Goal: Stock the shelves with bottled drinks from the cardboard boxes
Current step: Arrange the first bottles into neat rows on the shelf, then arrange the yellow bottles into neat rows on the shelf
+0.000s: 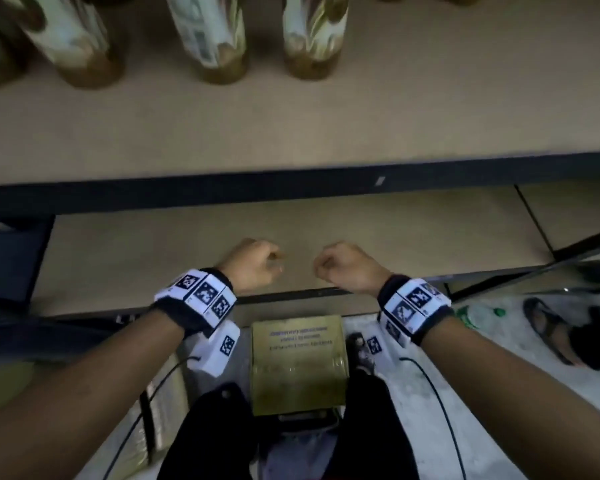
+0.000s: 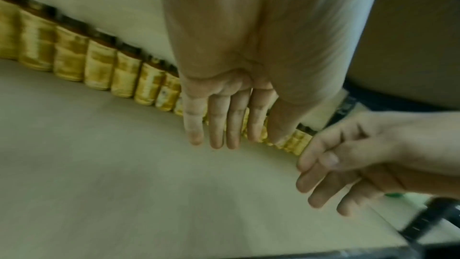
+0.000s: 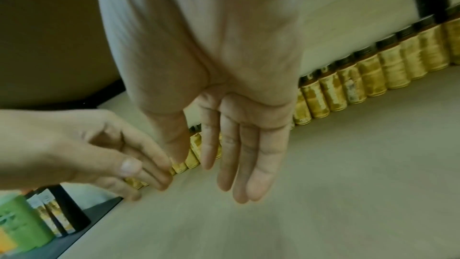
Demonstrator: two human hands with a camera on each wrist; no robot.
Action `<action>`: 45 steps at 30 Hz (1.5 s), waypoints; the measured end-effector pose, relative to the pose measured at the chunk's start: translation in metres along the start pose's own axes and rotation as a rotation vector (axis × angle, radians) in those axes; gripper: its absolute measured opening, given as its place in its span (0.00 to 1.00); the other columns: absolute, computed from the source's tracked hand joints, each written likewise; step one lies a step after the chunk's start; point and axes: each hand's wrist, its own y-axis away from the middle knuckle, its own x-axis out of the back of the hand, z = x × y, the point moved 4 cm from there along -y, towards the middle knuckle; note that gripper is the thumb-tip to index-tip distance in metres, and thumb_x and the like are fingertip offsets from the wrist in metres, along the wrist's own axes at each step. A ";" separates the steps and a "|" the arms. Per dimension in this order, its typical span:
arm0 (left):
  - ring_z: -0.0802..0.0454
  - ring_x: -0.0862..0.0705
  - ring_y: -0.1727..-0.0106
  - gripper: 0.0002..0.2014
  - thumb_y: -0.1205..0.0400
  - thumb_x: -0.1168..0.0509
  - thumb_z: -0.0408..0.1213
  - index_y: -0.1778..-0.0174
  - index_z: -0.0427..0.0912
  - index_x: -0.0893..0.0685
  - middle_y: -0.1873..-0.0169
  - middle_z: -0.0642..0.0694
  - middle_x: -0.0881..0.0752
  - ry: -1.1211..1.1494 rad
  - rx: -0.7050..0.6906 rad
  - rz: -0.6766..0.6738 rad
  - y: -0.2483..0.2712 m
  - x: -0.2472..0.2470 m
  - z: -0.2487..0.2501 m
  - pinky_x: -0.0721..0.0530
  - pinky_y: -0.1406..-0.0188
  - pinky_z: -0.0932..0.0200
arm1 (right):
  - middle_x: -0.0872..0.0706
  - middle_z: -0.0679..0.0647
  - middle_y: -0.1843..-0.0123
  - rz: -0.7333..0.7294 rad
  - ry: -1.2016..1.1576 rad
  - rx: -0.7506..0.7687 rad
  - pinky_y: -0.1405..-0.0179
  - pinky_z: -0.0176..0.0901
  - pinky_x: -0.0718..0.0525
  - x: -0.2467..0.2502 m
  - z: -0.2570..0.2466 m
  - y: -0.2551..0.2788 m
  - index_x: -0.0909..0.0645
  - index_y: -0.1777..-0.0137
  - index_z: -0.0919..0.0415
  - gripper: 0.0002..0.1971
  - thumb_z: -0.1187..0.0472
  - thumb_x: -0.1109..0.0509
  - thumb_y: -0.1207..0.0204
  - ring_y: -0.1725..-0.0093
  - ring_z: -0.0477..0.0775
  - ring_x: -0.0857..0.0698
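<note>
Floor clutter at the right.
A pair of dark open sandals point(image 1: 565, 336) lies on the pale speckled floor point(image 1: 520, 344).

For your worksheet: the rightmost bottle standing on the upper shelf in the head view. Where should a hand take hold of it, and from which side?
Probably the labelled body of the rightmost bottle, approached from the open shelf front. It stands upright with a round, straight-sided body, a gap beside it and bare shelf before it. Both the left hand and right hand hold nothing.

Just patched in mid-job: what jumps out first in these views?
Both hands are empty: the left hand and right hand hang side by side, fingers loose, over the bare front of a shelf. A long row of amber bottles lines the shelf's back. A cardboard box sits on the floor between the person's legs.
</note>
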 end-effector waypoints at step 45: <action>0.40 0.20 0.35 0.16 0.18 0.37 0.38 0.35 0.38 0.20 0.37 0.38 0.19 -0.259 0.335 0.730 -0.039 0.089 -0.299 0.21 0.37 0.50 | 0.16 0.58 0.46 0.460 0.622 0.710 0.51 0.47 0.20 -0.066 -0.235 -0.245 0.18 0.46 0.63 0.08 0.60 0.34 0.19 0.46 0.60 0.17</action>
